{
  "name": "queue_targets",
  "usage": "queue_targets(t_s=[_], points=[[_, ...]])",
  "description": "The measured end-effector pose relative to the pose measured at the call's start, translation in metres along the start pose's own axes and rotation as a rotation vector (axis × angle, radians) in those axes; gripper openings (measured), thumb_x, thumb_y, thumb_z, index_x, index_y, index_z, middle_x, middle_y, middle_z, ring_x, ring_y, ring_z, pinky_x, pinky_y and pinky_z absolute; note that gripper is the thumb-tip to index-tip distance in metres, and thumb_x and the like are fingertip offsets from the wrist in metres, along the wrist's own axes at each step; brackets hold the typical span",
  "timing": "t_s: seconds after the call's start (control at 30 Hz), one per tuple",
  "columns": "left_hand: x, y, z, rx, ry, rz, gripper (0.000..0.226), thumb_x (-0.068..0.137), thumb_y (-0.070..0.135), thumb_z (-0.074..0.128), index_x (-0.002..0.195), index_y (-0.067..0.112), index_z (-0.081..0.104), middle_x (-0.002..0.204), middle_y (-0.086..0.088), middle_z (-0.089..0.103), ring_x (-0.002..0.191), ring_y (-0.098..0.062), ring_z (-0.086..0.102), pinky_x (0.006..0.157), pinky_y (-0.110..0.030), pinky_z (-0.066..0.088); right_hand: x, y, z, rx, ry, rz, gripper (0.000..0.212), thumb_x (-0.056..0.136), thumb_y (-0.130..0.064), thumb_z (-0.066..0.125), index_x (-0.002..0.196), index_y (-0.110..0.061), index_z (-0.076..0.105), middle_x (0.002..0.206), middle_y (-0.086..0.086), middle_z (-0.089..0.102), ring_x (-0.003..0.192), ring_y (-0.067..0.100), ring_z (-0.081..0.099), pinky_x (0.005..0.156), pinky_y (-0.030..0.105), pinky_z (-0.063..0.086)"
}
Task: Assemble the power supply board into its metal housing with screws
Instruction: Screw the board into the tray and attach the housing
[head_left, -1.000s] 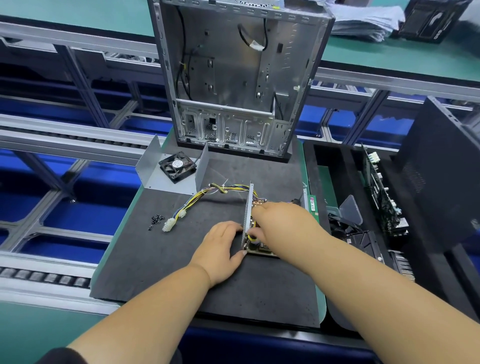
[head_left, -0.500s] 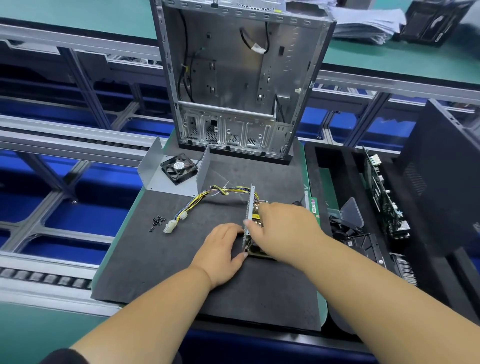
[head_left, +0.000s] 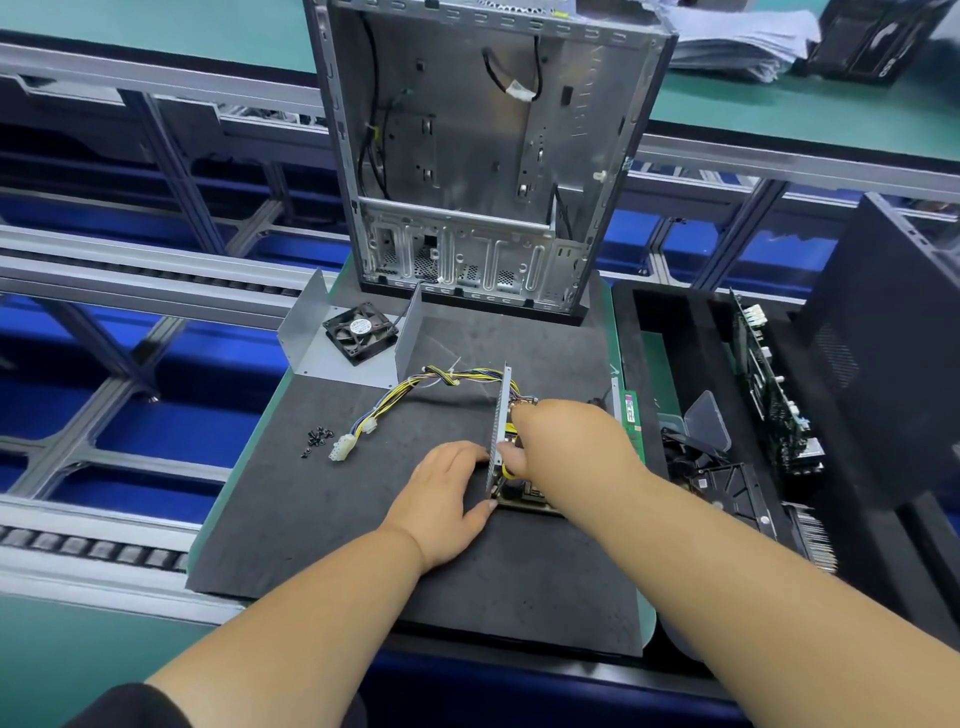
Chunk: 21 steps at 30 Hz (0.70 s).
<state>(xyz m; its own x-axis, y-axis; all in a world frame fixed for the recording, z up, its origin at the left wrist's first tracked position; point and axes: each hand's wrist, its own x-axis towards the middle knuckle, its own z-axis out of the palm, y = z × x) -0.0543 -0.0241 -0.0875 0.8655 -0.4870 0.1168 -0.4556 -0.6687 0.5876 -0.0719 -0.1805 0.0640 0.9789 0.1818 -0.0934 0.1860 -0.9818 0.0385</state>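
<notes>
Board (head_left: 524, 496) stiff, light, fragile; sat near tabletop (head_left: 311, 519) right edge. Left hand (head_left: 441, 491) grip braced metal housing (head_left: 500, 421) wall, fingers relaxed; right hand (head_left: 566, 441) grip pinched wall top. Hold by edges.

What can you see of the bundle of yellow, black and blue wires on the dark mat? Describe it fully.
The bundle of yellow, black and blue wires lies loose on the dark foam mat. It starts by the perforated metal plate, where a pale tie binds it, curves left and down, and ends in two white plastic connectors beside small black screws. Neither hand touches it.
</notes>
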Motion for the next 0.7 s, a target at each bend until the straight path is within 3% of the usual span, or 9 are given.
queue_targets(t_s=[0.1, 0.23, 0.33, 0.43, 0.57, 0.7], points=[[0.0, 0.0, 0.0, 0.007, 0.003, -0.001, 0.048, 0.086, 0.038, 0.063, 0.13, 0.026, 0.046, 0.132, 0.012, 0.045, 0.129, -0.01, 0.034, 0.112, -0.027, 0.027, 0.0, -0.007, 0.008, -0.071, 0.098, 0.095, 0.032, 0.099, -0.042, 0.039, 0.078, -0.019, 0.046, 0.059, -0.003, 0.033, 0.061, 0.025, 0.043, 0.047, 0.025, 0.018], [0.0, -0.001, 0.0, 0.009, -0.01, -0.011, 0.051, 0.087, 0.038, 0.063, 0.133, 0.024, 0.046, 0.134, 0.009, 0.045, 0.129, -0.012, 0.034, 0.113, -0.029, 0.028, 0.0, -0.006, 0.007, -0.09, 0.093, 0.201, 0.046, 0.1, -0.052, 0.031, 0.076, -0.02, 0.053, 0.057, -0.004, 0.036, 0.048, 0.018, 0.034, 0.047, 0.024, 0.019], [0.0, 0.0, 0.0, 0.009, -0.017, -0.012, 0.052, 0.087, 0.038, 0.063, 0.133, 0.023, 0.046, 0.134, 0.009, 0.046, 0.129, -0.013, 0.035, 0.113, -0.031, 0.029, -0.003, 0.0, 0.003, -0.053, 0.074, 0.154, 0.047, 0.099, -0.057, 0.029, 0.096, -0.019, 0.055, 0.077, -0.002, 0.054, 0.066, 0.025, 0.049, 0.057, 0.032, 0.027], [0.001, -0.001, 0.0, 0.012, -0.013, -0.012, 0.05, 0.086, 0.038, 0.063, 0.131, 0.023, 0.047, 0.134, 0.009, 0.046, 0.129, -0.013, 0.036, 0.113, -0.031, 0.03, -0.009, 0.001, -0.002, 0.088, 0.073, 0.067, 0.025, 0.094, -0.039, 0.044, 0.102, -0.016, 0.046, 0.099, 0.004, 0.058, 0.075, 0.028, 0.045, 0.071, 0.037, 0.031], [0.002, -0.001, 0.0, 0.007, -0.014, -0.017, 0.05, 0.085, 0.039, 0.063, 0.13, 0.025, 0.047, 0.134, 0.01, 0.046, 0.129, -0.012, 0.035, 0.112, -0.03, 0.029, -0.008, 0.004, -0.008, 0.143, 0.05, -0.073, 0.015, 0.092, -0.026, 0.052, 0.102, -0.018, 0.045, 0.097, 0.004, 0.056, 0.075, 0.028, 0.045, 0.08, 0.038, 0.04], [0.002, 0.0, -0.001, 0.003, -0.014, -0.016, 0.052, 0.086, 0.038, 0.063, 0.133, 0.026, 0.046, 0.135, 0.01, 0.045, 0.13, -0.011, 0.034, 0.113, -0.028, 0.027, -0.003, 0.008, -0.009, 0.045, 0.01, -0.142, 0.018, 0.098, -0.034, 0.052, 0.094, -0.018, 0.044, 0.085, 0.001, 0.049, 0.081, 0.029, 0.055, 0.065, 0.035, 0.034]])
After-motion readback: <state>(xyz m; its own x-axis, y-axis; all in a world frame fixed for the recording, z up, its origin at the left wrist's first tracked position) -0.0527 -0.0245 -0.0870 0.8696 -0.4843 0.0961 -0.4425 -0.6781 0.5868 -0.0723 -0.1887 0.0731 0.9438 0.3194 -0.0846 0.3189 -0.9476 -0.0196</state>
